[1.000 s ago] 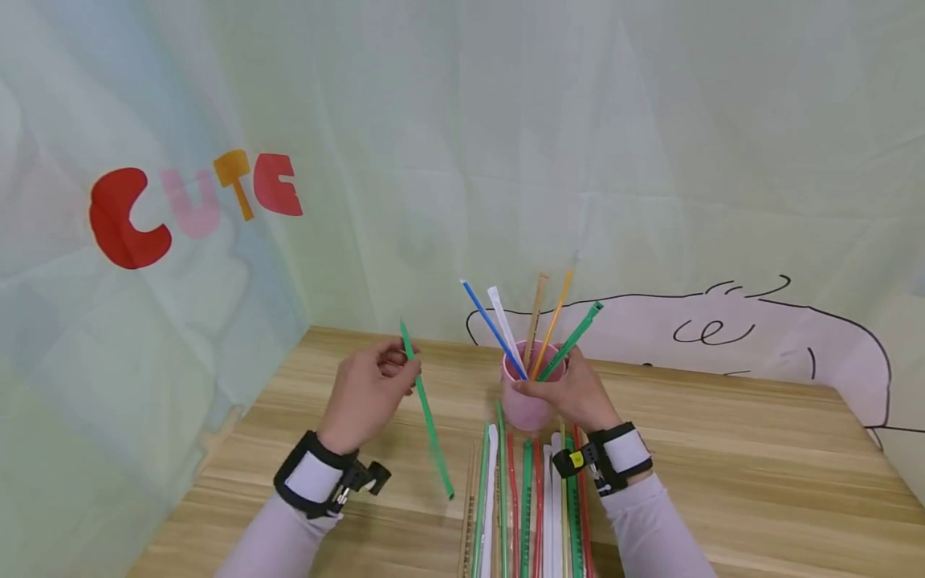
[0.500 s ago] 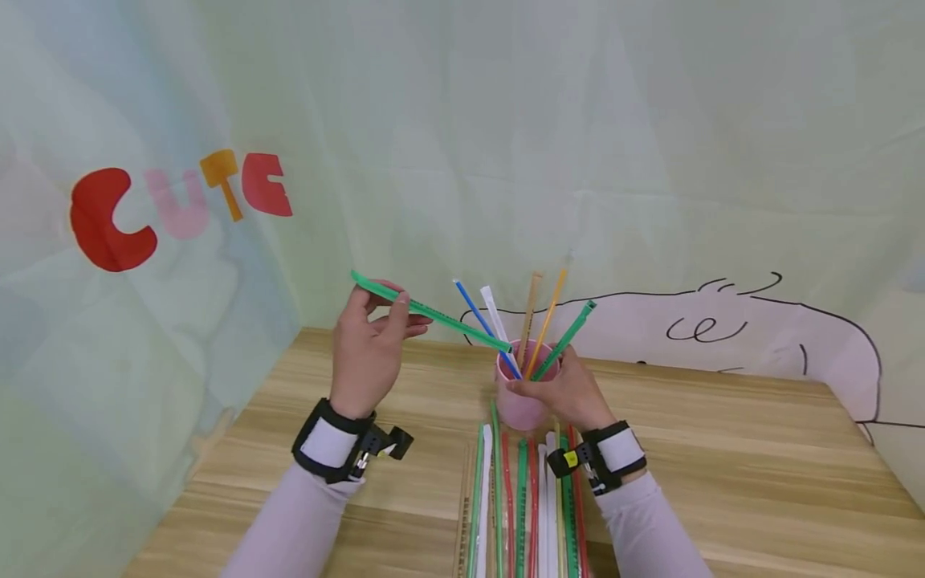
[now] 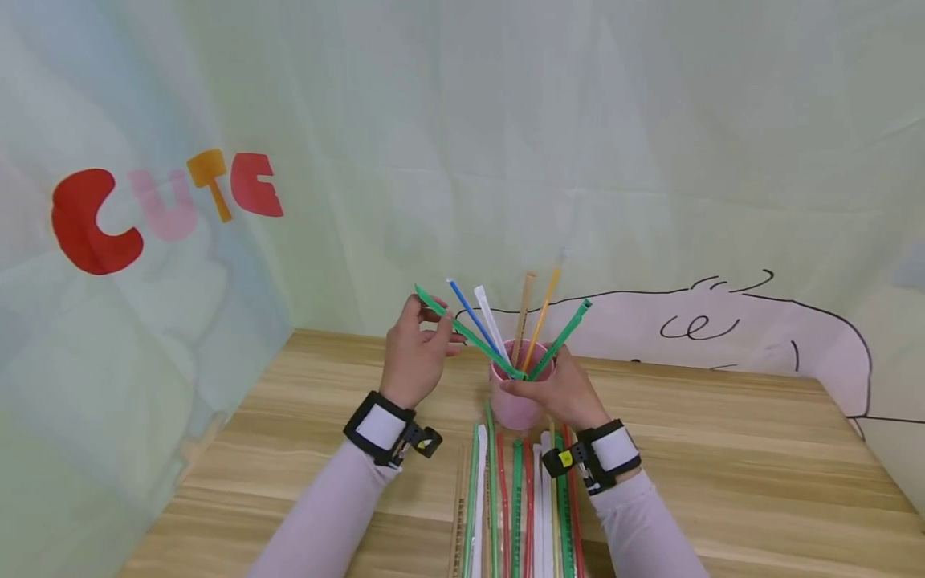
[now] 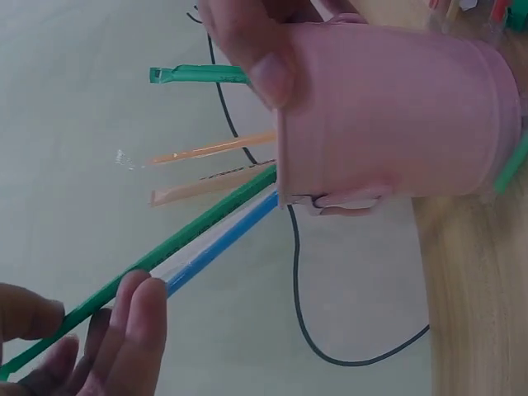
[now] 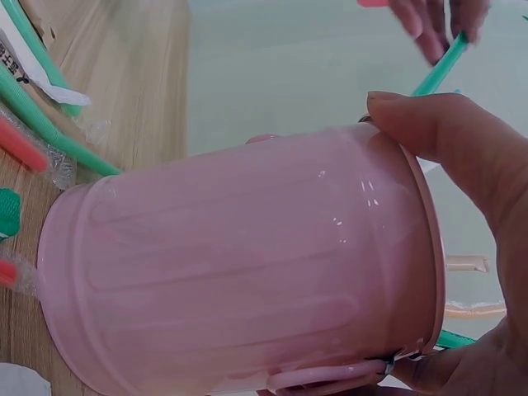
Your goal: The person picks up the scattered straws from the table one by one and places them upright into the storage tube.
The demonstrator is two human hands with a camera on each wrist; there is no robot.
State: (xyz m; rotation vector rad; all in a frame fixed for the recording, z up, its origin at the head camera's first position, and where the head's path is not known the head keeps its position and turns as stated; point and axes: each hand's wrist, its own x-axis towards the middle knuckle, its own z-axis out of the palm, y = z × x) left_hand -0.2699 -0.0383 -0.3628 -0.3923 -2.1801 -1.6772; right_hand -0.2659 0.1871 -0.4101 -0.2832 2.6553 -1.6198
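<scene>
My left hand (image 3: 419,353) pinches a green wrapped straw (image 3: 473,337) near its upper end, between thumb and fingers. The straw slants down to the right, its lower end inside the mouth of a pink bucket-shaped cup (image 3: 515,411). My right hand (image 3: 567,392) grips that cup at its rim, thumb on the near side. Standing in the cup are a blue straw (image 3: 462,299), a white straw (image 3: 486,309), a brown straw (image 3: 524,301), an orange straw (image 3: 547,301) and another green straw (image 3: 571,329). In the left wrist view a small handle (image 4: 351,205) shows on the cup's side.
A row of several wrapped straws (image 3: 516,498), green, red, white and brown, lies on the wooden table (image 3: 723,466) just in front of the cup. Behind the table hangs a pale printed cloth (image 3: 650,160), and coloured letters mark its left side.
My left hand has lifted the green straw, tilted it and carried it right, so its lower end has entered the cup. My right hand keeps its grip on the cup.
</scene>
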